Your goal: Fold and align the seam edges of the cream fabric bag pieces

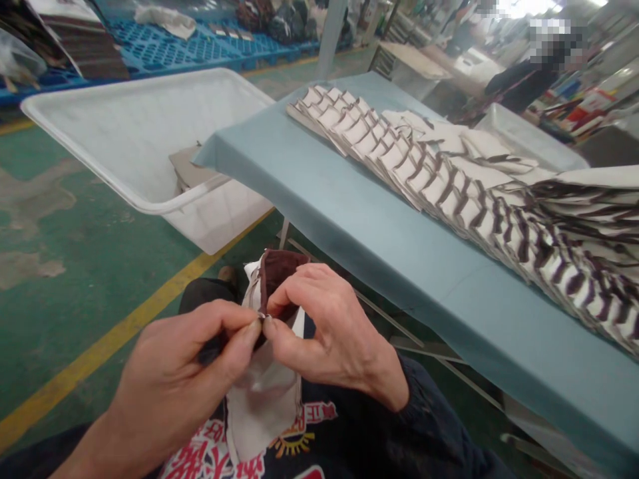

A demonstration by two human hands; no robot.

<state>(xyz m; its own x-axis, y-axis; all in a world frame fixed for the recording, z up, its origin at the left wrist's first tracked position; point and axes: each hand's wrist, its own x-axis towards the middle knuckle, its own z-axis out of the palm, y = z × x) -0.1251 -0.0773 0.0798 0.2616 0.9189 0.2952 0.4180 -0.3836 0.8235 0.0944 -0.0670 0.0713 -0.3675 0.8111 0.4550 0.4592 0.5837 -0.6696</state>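
A white cloth pouch (264,406) with a dark brown lining (280,267) rests on my lap, its mouth gaping toward the far side. My left hand (182,362) pinches the pouch's edge between thumb and forefinger. Right beside it, my right hand (332,329) pinches the same edge, and the fingertips of both hands nearly meet. Something small and shiny shows between them, too small to make out. Along the pouch's left side runs a strip that looks like a zipper. My right hand covers part of the pouch's mouth.
A blue-covered table (399,259) stands at my right, bearing a long overlapping row of white, brown-edged pouches (434,173). Beyond my lap at the left is a white plastic bin (124,140) with beige pieces (190,166) inside. Farther back are blue pallets (164,43) and a person (529,83).
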